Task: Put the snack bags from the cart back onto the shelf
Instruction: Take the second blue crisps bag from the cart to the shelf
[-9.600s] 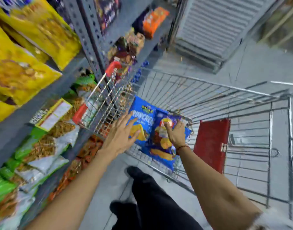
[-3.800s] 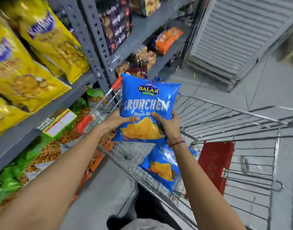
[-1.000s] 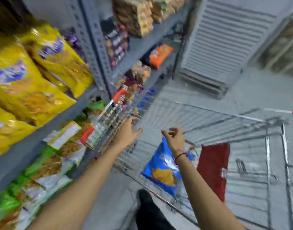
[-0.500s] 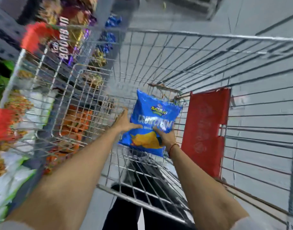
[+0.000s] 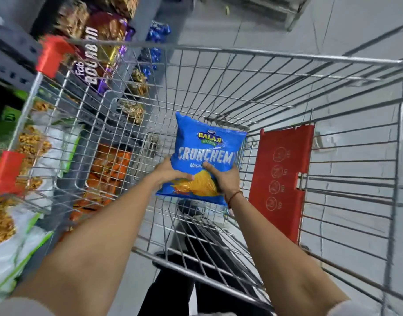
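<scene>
A blue Crunchem snack bag (image 5: 207,147) stands upright inside the wire cart (image 5: 253,55), low in its basket. My left hand (image 5: 170,172) grips the bag's lower left edge. My right hand (image 5: 223,179) grips its lower right part, thumb across the front. No other snack bag shows in the cart. The grey shelf (image 5: 11,46) runs along the cart's left side.
Shelf rows at the left hold brown biscuit packs (image 5: 100,49), orange bags (image 5: 107,169) and green-and-white snack bags (image 5: 24,224). A red flap (image 5: 282,176) hangs on the cart's near end at the right. Grey tiled floor lies beyond the cart.
A second ago both hands were empty above the cart. Since then they have closed on the last blue bag, and it is slightly higher now than half a second ago.
</scene>
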`<action>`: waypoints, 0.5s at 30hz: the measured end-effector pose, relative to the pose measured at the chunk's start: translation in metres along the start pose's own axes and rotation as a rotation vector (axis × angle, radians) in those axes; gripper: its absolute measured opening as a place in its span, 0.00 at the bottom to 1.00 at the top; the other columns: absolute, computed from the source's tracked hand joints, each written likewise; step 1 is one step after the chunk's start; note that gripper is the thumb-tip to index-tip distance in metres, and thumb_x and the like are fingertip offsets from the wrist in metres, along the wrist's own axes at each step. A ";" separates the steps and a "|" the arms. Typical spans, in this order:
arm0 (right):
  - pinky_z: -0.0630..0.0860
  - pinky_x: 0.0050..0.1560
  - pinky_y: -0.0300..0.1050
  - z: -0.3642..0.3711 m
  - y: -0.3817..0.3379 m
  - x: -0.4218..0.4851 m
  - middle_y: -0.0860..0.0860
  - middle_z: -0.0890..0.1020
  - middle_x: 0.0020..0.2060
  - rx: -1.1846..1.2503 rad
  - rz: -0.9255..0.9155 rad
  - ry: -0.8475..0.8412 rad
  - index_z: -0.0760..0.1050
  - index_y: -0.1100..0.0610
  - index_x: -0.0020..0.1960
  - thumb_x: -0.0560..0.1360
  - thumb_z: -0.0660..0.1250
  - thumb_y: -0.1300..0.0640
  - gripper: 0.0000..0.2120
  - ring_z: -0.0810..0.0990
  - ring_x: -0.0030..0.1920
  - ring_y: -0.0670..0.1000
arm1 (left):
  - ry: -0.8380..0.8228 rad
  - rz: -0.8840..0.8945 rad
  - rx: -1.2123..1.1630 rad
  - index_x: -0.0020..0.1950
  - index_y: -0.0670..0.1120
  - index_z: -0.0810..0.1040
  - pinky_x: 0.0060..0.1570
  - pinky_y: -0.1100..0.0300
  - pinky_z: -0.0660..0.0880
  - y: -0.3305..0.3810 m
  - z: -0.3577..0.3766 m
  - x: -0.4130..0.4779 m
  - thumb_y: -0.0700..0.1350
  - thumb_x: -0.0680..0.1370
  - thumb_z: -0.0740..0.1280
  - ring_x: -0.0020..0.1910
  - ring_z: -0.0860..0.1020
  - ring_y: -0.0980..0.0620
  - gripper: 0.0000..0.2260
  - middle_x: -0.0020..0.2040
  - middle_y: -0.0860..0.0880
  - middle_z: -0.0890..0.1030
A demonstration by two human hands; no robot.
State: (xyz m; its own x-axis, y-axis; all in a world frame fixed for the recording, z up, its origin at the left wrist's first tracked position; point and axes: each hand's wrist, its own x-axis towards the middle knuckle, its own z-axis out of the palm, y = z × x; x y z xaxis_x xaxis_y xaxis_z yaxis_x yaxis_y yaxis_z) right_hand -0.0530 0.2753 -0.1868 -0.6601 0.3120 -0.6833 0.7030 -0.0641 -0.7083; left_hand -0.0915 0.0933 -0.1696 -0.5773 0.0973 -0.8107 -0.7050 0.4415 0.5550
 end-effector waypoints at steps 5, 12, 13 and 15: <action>0.73 0.31 0.24 0.015 -0.062 -0.041 0.49 0.83 0.44 0.030 -0.160 -0.091 0.77 0.59 0.54 0.62 0.80 0.60 0.23 0.80 0.33 0.29 | 0.011 0.158 -0.078 0.56 0.51 0.74 0.41 0.70 0.75 0.030 -0.041 -0.060 0.41 0.63 0.78 0.44 0.79 0.59 0.24 0.54 0.53 0.79; 0.78 0.38 0.29 0.044 -0.176 -0.136 0.42 0.86 0.42 0.065 -0.495 -0.268 0.80 0.51 0.50 0.61 0.81 0.57 0.19 0.85 0.43 0.40 | 0.267 0.442 -0.175 0.51 0.52 0.73 0.31 0.77 0.73 0.080 -0.107 -0.189 0.38 0.64 0.76 0.38 0.78 0.70 0.21 0.48 0.57 0.77; 0.78 0.38 0.30 0.049 -0.194 -0.152 0.40 0.86 0.39 0.067 -0.562 -0.301 0.80 0.49 0.46 0.61 0.81 0.57 0.17 0.85 0.41 0.39 | 0.314 0.486 -0.188 0.54 0.50 0.72 0.32 0.77 0.74 0.085 -0.116 -0.209 0.39 0.63 0.77 0.40 0.78 0.68 0.24 0.48 0.57 0.77; 0.79 0.40 0.35 0.059 -0.231 -0.185 0.42 0.86 0.39 0.062 -0.688 -0.342 0.81 0.51 0.47 0.60 0.81 0.56 0.17 0.85 0.42 0.41 | 0.411 0.581 -0.237 0.59 0.49 0.71 0.38 0.73 0.77 0.096 -0.135 -0.251 0.38 0.63 0.76 0.43 0.78 0.66 0.27 0.51 0.56 0.78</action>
State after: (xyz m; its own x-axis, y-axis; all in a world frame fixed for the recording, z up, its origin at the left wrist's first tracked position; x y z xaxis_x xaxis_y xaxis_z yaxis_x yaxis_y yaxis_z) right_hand -0.1091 0.1764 0.0928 -0.9954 -0.0085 -0.0952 0.0954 -0.0176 -0.9953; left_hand -0.0701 -0.0089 0.1123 -0.9583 -0.1054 -0.2656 -0.2826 0.2126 0.9354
